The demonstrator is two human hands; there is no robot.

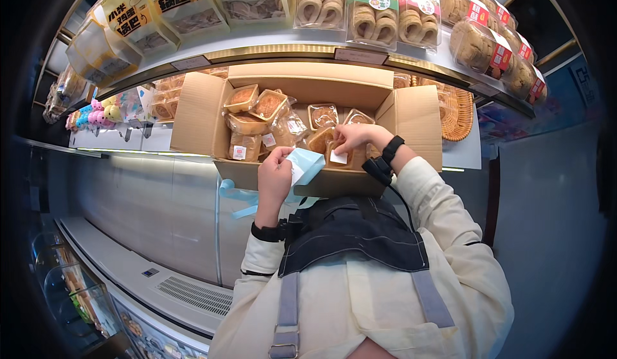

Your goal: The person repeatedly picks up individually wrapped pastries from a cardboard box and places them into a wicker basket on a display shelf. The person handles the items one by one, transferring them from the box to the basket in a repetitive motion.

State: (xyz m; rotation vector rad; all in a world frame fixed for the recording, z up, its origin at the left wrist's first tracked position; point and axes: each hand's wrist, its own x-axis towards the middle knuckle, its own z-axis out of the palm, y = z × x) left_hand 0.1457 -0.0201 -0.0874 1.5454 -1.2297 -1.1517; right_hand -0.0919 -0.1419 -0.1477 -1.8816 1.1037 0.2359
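Observation:
An open cardboard box [308, 84] lies before me, with several plastic-wrapped round pastries [270, 104] inside. My left hand [275, 178], over the box's near edge, pinches a light-blue strip of label backing [308, 165]. Part of that strip hangs down in front of the box. My right hand [364, 140] reaches into the box. Its thumb rests at a white label [338, 157] on the front of a wrapped pastry [348, 159], and its fingers bend around the pastry's upper edge. White labels also show on some pastries at the box's left.
Just above the box runs a shelf edge [289, 50] bearing bagged snacks [255, 10], clear cookie boxes [373, 22] and packed round biscuits [482, 46]. A wicker basket [457, 118] stands to the right. Below left is a counter with a vent grille [195, 295]. A cable [402, 200] trails from my right wrist.

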